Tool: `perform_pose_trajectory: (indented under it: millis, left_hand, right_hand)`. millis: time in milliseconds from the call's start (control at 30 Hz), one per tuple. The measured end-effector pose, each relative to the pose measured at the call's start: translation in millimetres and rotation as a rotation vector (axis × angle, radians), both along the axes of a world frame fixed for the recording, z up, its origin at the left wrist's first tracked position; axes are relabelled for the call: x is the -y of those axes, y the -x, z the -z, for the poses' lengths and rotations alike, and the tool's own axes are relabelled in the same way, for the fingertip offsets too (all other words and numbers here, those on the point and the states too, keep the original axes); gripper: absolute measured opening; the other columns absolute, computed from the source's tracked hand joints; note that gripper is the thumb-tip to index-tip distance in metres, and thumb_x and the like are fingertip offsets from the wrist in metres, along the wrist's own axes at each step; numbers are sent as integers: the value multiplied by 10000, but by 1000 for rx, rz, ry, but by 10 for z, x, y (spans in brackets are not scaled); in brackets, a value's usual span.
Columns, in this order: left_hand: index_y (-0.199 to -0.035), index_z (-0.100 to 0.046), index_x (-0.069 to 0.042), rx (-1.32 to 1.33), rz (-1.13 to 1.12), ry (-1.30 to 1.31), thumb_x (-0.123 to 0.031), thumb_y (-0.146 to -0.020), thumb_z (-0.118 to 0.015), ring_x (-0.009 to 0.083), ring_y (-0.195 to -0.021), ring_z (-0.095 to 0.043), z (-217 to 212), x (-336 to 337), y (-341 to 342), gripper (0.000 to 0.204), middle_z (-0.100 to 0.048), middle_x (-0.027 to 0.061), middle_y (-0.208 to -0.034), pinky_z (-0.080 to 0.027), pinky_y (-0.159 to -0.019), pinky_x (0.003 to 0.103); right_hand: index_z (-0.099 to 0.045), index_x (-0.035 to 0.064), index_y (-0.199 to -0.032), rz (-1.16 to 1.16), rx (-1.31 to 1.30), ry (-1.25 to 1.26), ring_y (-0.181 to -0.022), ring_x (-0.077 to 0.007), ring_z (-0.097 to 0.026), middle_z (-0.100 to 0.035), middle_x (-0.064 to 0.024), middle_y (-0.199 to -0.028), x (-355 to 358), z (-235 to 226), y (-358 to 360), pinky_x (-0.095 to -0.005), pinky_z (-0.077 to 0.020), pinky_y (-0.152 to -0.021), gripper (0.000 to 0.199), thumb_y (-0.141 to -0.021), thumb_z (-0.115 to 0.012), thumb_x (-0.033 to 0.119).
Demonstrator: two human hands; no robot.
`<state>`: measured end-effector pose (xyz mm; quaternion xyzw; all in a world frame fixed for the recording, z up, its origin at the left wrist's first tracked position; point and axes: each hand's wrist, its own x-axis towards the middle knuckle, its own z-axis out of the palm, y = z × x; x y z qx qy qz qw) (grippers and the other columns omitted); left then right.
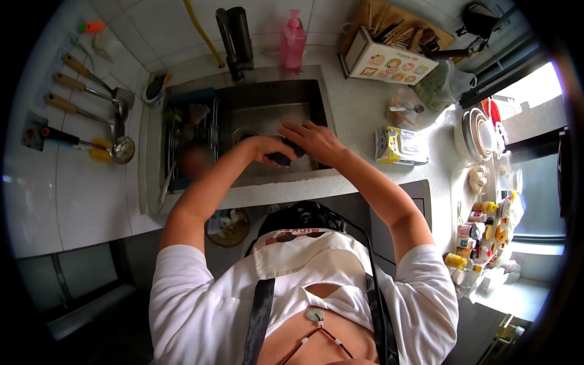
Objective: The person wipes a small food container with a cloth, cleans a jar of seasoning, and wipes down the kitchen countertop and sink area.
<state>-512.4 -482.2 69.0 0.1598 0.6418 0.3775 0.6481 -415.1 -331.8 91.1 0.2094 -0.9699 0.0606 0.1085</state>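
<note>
My two hands meet over the right part of the sink basin. My left hand is closed around a small dark, rounded object whose kind I cannot make out. Over the top of that object lies my right hand, its fingers stretched out toward the left and a little blurred. Part of the dark object is hidden by both hands. Beyond them stands the black faucet at the back of the sink.
A drying rack with greens fills the sink's left side. Behind are a pink pump bottle and a utensil holder. A wipes pack lies to the right. Ladles and spatulas hang on the left wall.
</note>
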Motion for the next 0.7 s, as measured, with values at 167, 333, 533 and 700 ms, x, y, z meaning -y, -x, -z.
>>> perform_pose_trajectory:
  millis: [167,333,533,700]
  left_hand:
    - [-895,-567,-76,-128,120,63,-281,-657,-709,91,-675,-547,-29,-78,36,345,-575,12,-782,-438,-486,212]
    - [-962,-540,-63,-906,262,-127,-183,-612,-700,229,-788,-592,380,-97,-32,403,-598,101,-842,-480,-579,342]
    - [-880,-492,-60,-1507,170,-236,-84,-675,-598,314,-764,-598,391,-169,-56,231,-589,149,-803,-480,-632,402]
    - [-852,-470,-83,-1719,204,-383,-75,-674,-578,272,-662,-605,534,-56,111,208,-565,91,-769,-483,-525,377]
  right_hand:
    - [-539,79,-864,83,62,-122,-722,-216,-610,-602,-59,-809,-64,229,74,-300,-504,-550,183,-694,-589,123]
    - [-550,76,-809,221,193,-163,-692,-244,-626,-619,-94,-766,79,331,74,-310,-503,-583,116,-706,-582,117]
    - [-540,48,-823,681,288,223,-750,-332,-603,-614,-169,-761,196,567,67,-412,-486,-653,213,-647,-626,132]
    - [-561,19,-809,747,351,451,-767,-352,-592,-604,-191,-736,305,551,139,-417,-475,-692,280,-587,-661,158]
